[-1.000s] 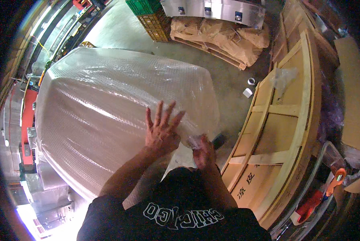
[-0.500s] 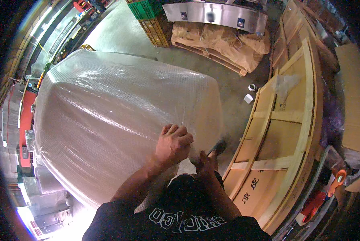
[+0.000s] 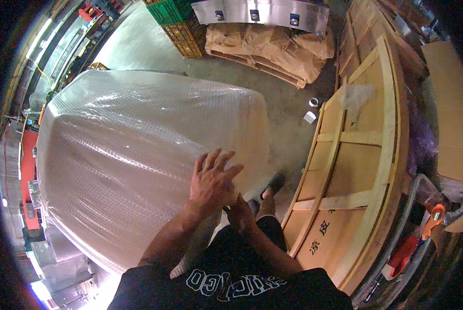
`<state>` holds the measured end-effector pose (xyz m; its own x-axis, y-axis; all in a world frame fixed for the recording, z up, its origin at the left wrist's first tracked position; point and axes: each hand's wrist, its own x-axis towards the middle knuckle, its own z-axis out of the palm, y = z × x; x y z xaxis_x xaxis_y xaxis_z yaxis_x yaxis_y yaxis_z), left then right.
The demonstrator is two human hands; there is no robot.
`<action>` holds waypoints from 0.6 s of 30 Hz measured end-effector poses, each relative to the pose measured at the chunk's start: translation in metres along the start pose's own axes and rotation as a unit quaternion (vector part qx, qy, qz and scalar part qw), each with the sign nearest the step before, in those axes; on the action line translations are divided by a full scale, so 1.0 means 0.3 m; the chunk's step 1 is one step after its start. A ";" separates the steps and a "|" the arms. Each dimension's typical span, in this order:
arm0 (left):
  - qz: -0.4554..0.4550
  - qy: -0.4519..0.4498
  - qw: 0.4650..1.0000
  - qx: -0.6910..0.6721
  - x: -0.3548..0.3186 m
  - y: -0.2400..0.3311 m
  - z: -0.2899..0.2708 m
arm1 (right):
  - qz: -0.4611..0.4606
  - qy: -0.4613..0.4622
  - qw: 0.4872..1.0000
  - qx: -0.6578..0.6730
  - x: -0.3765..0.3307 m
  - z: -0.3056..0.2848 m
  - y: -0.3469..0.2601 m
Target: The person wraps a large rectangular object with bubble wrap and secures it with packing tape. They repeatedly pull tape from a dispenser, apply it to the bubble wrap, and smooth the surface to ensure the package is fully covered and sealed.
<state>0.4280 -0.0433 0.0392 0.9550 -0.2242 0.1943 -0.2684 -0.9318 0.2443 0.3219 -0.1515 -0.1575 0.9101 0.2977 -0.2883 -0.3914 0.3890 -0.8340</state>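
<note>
Plastic bubble wrap beneath left hand, fingers wide; right hand lower, grip unclear.

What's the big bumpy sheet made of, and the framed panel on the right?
The bumpy sheet looks like clear, glossy plastic bubble wrap: rows of bumps catch the light. The framed panel seems unpainted wood, dull and pale yellow, with plank-like strips; maybe plywood between.

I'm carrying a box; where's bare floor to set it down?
Bare floor shows between the bubble-wrapped bundle and the wooden panel, and left of the stacked crates. Crowded: around the white roll and dark shoes.
</note>
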 end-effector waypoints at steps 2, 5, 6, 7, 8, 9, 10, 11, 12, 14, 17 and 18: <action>0.047 -0.009 0.999 0.009 -0.002 -0.027 0.017 | 0.003 -0.035 0.969 -0.243 0.031 0.017 -0.069; 0.012 -0.075 0.997 -0.009 0.015 -0.018 0.007 | -0.049 -0.078 0.871 -0.482 0.038 -0.007 -0.017; 0.008 -0.081 0.996 -0.022 0.015 -0.022 0.009 | -0.044 -0.077 0.877 -0.472 0.040 0.002 -0.023; 0.004 -0.086 0.996 -0.034 0.015 -0.026 0.011 | -0.039 -0.076 0.883 -0.462 0.046 0.012 -0.028; 0.000 -0.091 0.995 -0.046 0.014 -0.030 0.015 | -0.033 -0.075 0.888 -0.452 0.047 0.018 -0.034; 0.003 -0.091 0.994 -0.055 0.014 -0.031 0.014 | -0.061 -0.095 0.875 -0.470 0.048 0.005 -0.019; 0.007 -0.091 0.994 -0.059 0.019 -0.031 0.012 | -0.092 -0.115 0.862 -0.486 0.058 -0.024 0.023; 0.010 -0.091 0.994 -0.064 0.022 -0.029 0.014 | -0.123 -0.136 0.846 -0.500 0.066 -0.051 0.065; 0.013 -0.087 0.995 -0.054 0.020 -0.032 0.023 | -0.063 -0.103 0.904 -0.411 0.055 -0.081 0.158; 0.013 -0.080 0.996 -0.027 0.007 -0.042 0.039 | 0.062 -0.070 0.952 -0.290 0.023 -0.106 0.251; -0.004 -0.125 0.991 -0.048 0.023 -0.034 -0.026 | -0.043 -0.150 0.825 -0.543 -0.012 -0.270 0.214; 0.006 -0.092 0.993 -0.067 0.038 -0.035 -0.036 | -0.166 -0.153 0.744 -0.629 -0.017 -0.357 0.257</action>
<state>0.4404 -0.0329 0.0491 0.9552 -0.2949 0.0236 -0.2825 -0.8855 0.3688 0.3018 -0.2166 -0.2706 0.7796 0.6263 -0.0073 0.4602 -0.5808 -0.6715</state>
